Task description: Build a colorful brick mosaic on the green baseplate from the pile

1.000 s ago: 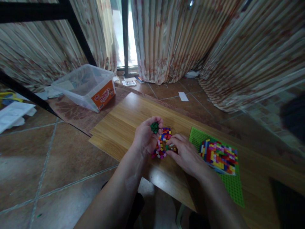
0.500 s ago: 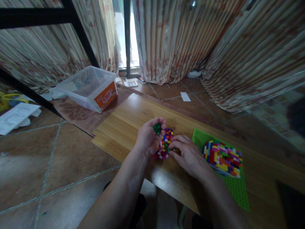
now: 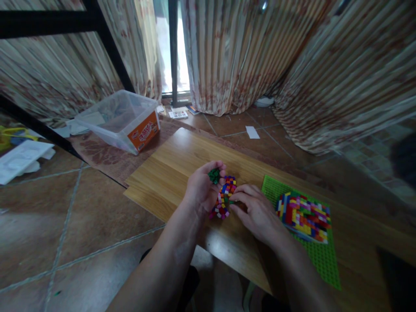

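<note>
My left hand (image 3: 202,184) is turned palm up and cupped around a small heap of dark green toy bricks (image 3: 214,176). Just right of it, a loose pile of small multicoloured bricks (image 3: 224,190) lies on the wooden table (image 3: 169,164). At the pile's right edge, thumb and forefinger of my right hand (image 3: 255,208) pinch what looks like a green brick (image 3: 231,202). Farther right, a block built of many coloured bricks (image 3: 305,216) sits on a bright green studded baseplate (image 3: 325,260).
Beyond the table's left end, a clear plastic tub (image 3: 120,121) with an orange label stands on a brown mat (image 3: 97,151). White moulded trays (image 3: 22,160) lie on the tiled floor at far left. A dark flat object (image 3: 394,273) is at the lower right. Striped curtains (image 3: 243,56) hang behind.
Both hands keep nearly the same place. The fingertips of my right hand shift slightly at the pile, and a green piece now shows at them. The view tilts very little.
</note>
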The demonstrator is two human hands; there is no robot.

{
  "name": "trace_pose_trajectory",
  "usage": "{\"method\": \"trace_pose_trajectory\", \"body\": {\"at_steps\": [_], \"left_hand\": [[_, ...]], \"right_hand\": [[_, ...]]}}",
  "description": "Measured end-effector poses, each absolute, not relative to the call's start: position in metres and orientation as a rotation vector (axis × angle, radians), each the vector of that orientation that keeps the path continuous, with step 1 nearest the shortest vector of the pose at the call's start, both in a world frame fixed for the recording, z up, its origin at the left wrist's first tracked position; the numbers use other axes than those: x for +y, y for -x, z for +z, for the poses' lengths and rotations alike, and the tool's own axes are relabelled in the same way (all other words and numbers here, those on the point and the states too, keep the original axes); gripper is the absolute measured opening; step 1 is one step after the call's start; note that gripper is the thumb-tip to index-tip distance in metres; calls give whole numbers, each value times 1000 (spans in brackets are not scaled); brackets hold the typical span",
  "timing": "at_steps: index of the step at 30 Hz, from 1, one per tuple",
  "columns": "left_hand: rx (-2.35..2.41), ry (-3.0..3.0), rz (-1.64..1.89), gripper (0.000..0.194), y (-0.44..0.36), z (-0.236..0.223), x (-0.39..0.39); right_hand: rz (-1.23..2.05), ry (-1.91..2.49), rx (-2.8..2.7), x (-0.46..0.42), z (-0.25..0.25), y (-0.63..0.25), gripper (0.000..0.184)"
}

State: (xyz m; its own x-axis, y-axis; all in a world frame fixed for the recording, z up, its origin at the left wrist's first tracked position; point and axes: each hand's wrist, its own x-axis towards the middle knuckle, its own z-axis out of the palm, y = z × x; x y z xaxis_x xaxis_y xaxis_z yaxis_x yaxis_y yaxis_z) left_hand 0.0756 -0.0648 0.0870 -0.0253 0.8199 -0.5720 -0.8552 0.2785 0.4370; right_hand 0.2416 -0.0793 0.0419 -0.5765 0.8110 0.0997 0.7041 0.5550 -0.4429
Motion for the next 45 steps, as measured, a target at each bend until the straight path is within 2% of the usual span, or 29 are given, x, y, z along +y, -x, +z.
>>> {"method": "trace_pose_trajectory", "body": {"at_steps": [22, 29, 40, 45], "left_hand": [[878, 25, 1349, 17, -70, 85, -65], [907, -1, 1349, 16, -72, 82, -64], [1014, -63, 1269, 26, -83, 82, -66], [920, -7, 1100, 32, -93, 82, -71]], "right_hand": [[249, 1255, -2583, -78, 28, -226, 5], [264, 1265, -2472, -81, 32, -229, 2], [292, 1217, -2227, -79, 52, -236, 7], [289, 1166, -2102, -84, 67, -229, 15]]}}
